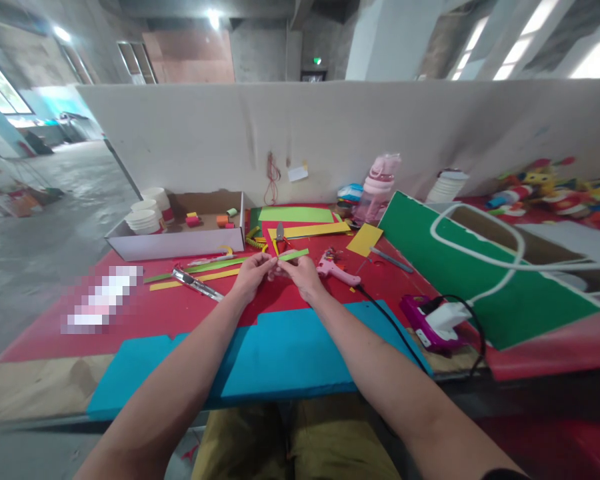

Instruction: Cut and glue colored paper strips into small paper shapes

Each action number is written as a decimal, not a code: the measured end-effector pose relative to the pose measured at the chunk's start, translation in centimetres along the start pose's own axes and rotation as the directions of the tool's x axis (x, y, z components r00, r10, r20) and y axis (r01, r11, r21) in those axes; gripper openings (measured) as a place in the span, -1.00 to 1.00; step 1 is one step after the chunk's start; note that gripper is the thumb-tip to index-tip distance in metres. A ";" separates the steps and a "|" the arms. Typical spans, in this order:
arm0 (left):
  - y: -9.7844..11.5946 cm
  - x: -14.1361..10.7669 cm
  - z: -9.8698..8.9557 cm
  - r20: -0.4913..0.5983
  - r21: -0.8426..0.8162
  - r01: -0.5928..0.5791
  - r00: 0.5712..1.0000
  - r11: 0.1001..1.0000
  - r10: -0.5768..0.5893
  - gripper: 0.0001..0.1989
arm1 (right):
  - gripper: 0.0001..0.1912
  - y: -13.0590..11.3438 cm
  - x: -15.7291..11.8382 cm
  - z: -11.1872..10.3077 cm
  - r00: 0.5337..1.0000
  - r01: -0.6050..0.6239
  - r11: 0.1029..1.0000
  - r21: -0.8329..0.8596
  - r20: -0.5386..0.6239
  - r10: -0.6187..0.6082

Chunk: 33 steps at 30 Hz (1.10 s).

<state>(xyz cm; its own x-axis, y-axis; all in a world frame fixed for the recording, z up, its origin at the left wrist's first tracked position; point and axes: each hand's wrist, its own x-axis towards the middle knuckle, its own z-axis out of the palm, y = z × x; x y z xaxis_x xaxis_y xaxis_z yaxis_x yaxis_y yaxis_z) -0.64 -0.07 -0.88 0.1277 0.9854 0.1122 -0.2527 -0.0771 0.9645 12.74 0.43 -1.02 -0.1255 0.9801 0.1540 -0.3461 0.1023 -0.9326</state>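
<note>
Over the middle of the desk (163,321), a strip (295,255) in the fingers (269,264), with pliers (280,232) just behind. To the left, a knife (197,285); farther back, a box (185,245) with cups (143,221) at its left end and little rolls (223,220) at its right. To the right, a glue gun (343,271), then a power block (425,327). At the back, a bottle (377,191) before the wall (325,133). Nearest, a mat (300,353).

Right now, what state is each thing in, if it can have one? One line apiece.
Green strip: held in right hand
Glue gun: lying down
White box: open
Cups: stacked
Pink bottle: upright
Power strip: white adapter plugged in
Silver tool: lying flat
Exit sign: lit
</note>
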 end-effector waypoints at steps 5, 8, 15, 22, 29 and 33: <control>0.1 -0.1 0.1 -0.017 -0.007 -0.005 1.000 1.000 0.005 -0.69 | -0.75 -0.1 0.0 -0.1 0.999 -0.033 0.999 0.010 0.004 0.033; 0.0 -0.1 0.1 -0.023 -0.017 -0.007 1.000 1.000 0.007 -0.69 | -0.74 -0.1 -0.1 -0.1 0.999 -0.047 0.999 0.013 0.006 0.047; 0.1 0.0 0.1 -0.071 0.005 -0.045 0.996 0.999 0.045 -0.70 | -0.93 0.0 0.2 -0.2 0.996 -0.090 0.996 -0.015 -0.022 0.089; 0.2 -0.1 0.0 0.006 -0.007 0.032 0.999 0.999 -0.032 -0.68 | -0.73 -0.3 0.1 -0.1 0.992 -0.126 0.990 0.066 0.004 0.126; 0.7 -0.4 -0.1 0.090 0.018 0.074 0.993 0.997 -0.075 -0.66 | -0.58 -0.8 -0.2 -0.1 0.984 -0.174 0.984 0.046 0.041 0.172; 0.7 -0.4 0.0 0.072 0.011 0.083 0.994 0.996 -0.084 -0.65 | -0.69 -0.8 -0.3 -0.2 0.985 -0.170 0.984 0.059 0.021 0.169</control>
<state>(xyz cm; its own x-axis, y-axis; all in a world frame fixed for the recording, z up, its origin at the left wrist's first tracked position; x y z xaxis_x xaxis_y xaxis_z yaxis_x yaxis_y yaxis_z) -0.87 -0.50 -0.22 0.2176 0.9749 0.0479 -0.2302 0.0036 0.9731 13.20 0.09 -0.34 -0.2017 0.9794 0.0009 -0.3736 -0.0761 -0.9244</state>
